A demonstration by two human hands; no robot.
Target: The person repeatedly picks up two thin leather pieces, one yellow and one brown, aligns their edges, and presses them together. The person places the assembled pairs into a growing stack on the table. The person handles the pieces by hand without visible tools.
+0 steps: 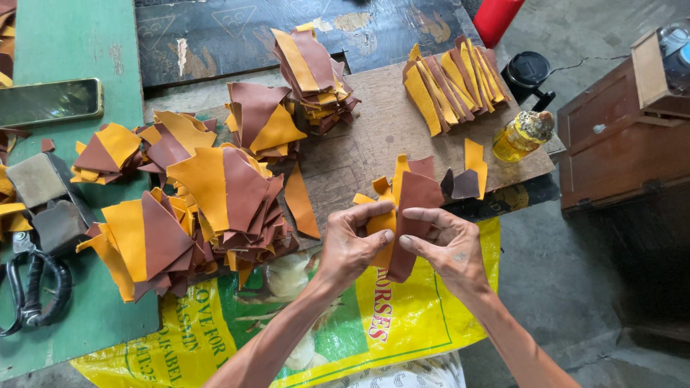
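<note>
Head view is showing the left hand (350, 244) and right hand (447, 248) both pinching a thin, limp brown leather piece (411, 215), likely light and best gripped at its edges, above the yellow sack (424, 316).

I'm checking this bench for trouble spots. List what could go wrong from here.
1. The tall stack of brown and yellow leather pieces leans close to the left hand; a nudge could topple it.
2. The glass bottle of yellow liquid sits at the board's edge and might tip over.
3. The scissors lie on the green table, apart from the right hand.
</note>
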